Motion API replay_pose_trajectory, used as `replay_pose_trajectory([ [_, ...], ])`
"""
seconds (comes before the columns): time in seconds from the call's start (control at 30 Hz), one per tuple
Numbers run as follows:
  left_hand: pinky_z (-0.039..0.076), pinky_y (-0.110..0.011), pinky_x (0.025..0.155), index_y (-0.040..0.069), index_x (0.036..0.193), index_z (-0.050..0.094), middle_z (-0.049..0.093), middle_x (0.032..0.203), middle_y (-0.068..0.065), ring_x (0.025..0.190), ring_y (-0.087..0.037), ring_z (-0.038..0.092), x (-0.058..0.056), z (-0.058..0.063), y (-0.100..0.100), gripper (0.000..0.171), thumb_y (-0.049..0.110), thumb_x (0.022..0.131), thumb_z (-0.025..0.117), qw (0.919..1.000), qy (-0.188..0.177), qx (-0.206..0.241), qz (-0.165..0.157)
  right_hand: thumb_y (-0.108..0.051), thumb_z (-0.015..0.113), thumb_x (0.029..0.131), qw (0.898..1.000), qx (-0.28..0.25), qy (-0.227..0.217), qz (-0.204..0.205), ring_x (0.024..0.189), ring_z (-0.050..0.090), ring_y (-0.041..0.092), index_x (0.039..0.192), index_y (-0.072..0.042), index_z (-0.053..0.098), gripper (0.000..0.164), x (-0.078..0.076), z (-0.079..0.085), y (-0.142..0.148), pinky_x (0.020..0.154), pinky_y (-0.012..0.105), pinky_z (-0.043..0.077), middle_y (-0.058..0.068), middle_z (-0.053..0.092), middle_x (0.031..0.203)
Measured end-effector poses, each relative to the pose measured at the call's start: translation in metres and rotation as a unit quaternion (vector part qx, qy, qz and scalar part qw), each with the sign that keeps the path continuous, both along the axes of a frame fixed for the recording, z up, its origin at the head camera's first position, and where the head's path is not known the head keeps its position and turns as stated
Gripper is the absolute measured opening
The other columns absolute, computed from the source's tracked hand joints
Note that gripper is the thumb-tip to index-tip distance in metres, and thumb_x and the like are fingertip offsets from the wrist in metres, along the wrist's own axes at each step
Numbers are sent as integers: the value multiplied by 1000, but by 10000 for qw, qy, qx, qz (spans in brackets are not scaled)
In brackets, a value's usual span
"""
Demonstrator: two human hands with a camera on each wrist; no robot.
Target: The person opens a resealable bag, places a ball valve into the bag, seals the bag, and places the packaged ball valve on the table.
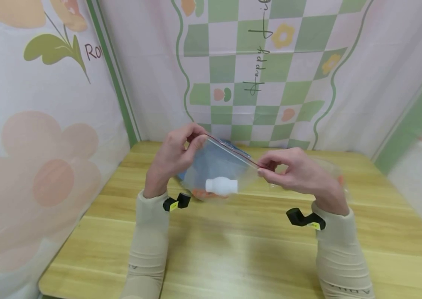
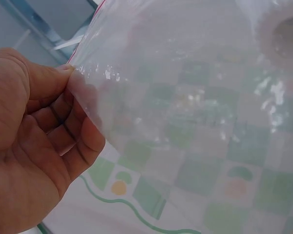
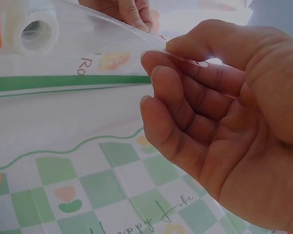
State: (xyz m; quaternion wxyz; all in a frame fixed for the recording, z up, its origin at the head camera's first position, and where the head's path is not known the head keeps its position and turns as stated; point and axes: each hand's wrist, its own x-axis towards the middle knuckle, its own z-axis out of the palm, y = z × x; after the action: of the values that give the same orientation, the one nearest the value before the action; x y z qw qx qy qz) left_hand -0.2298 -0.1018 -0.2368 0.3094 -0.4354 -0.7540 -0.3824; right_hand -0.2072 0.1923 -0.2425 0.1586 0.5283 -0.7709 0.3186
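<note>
A clear zip bag with a red line along its top edge hangs above the table between both hands. My left hand pinches one top corner between thumb and forefinger. At the opposite corner my right hand pinches the edge, its other fingers loosely curled in the right wrist view. Low in the bag lies a white roll; its hollow core faces the camera in the right wrist view, where the roll appears at upper left. Whether the zip is sealed, I cannot tell.
Behind the bag something blue and something orange show on the wooden table, partly hidden. Another clear bag with an orange patch lies behind my right hand. Patterned curtains stand at the back and sides.
</note>
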Motion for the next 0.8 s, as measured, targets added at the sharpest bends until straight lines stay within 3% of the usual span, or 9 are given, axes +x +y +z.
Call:
replay_pose_trajectory([
  [0.43, 38, -21, 53, 2, 94, 60, 56, 72, -2, 64, -9, 50, 4, 3, -3, 6, 6, 91, 57, 9998, 109, 105, 90, 3, 70, 78, 9999, 72, -53, 49, 69, 56, 0, 89, -13, 64, 20, 1, 1, 3, 55, 13, 44, -15, 57, 75],
  [0.8, 37, -21, 53, 2, 94, 60, 57, 72, -2, 64, -9, 50, 4, 2, -2, 6, 7, 91, 58, 9997, 131, 116, 148, 7, 70, 75, 9999, 85, -112, 39, 68, 56, 0, 89, -18, 63, 29, 1, 2, 6, 53, 14, 45, -14, 57, 74],
])
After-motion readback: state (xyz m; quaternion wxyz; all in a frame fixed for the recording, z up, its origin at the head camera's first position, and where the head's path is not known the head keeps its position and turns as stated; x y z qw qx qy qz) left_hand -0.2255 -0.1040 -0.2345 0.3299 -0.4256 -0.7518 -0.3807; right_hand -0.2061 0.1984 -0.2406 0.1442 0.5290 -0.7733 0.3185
